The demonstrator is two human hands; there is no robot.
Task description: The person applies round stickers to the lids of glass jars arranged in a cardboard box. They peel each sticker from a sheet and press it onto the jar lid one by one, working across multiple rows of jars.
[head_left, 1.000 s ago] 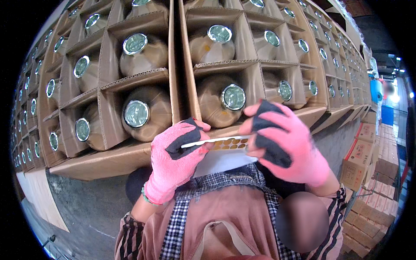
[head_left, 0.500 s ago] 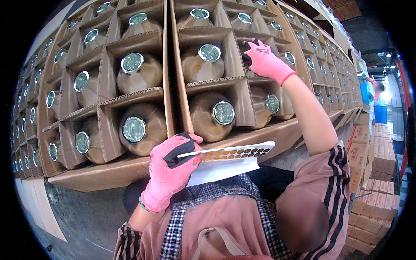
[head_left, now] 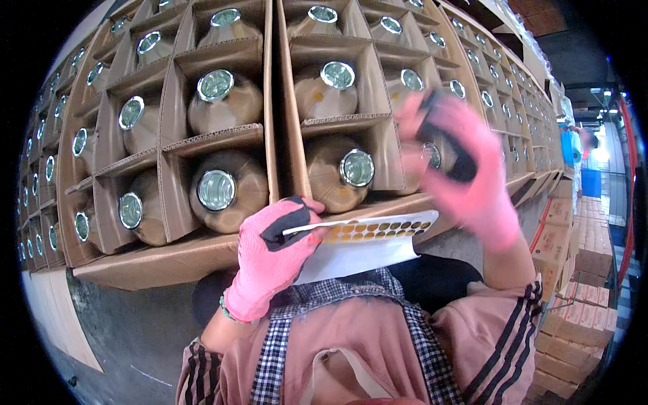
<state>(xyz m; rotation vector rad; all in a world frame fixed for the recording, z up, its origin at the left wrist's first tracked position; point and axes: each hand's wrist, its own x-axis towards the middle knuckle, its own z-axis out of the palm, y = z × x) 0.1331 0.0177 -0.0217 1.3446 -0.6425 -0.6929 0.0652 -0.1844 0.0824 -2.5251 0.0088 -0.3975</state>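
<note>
My left hand [head_left: 273,260], in a pink glove with black patches, grips the left end of a sheet of round gold stickers [head_left: 385,233]. The sheet's white paper sags below it, just in front of the box edge. Smeared by motion, my gloved right hand [head_left: 466,162] is above the right side of the open carton [head_left: 398,211]; its fingers are too blurred to read. Beneath it, a glass jar [head_left: 430,156] is partly hidden. Beside that stands another round glass jar [head_left: 337,179] in a cardboard compartment, a small gold dot showing on its side.
To the left sits another divided carton [head_left: 152,260] filled with open-mouthed jars. Further cartons of jars extend on both sides. Stacked brown boxes [head_left: 580,314] stand at the right. A person in blue [head_left: 572,145] is far off at the right.
My right hand has come back from a farther compartment toward me and to the right, uncovering a jar mouth there. My left hand still holds the sticker sheet, slightly shifted right in view.
</note>
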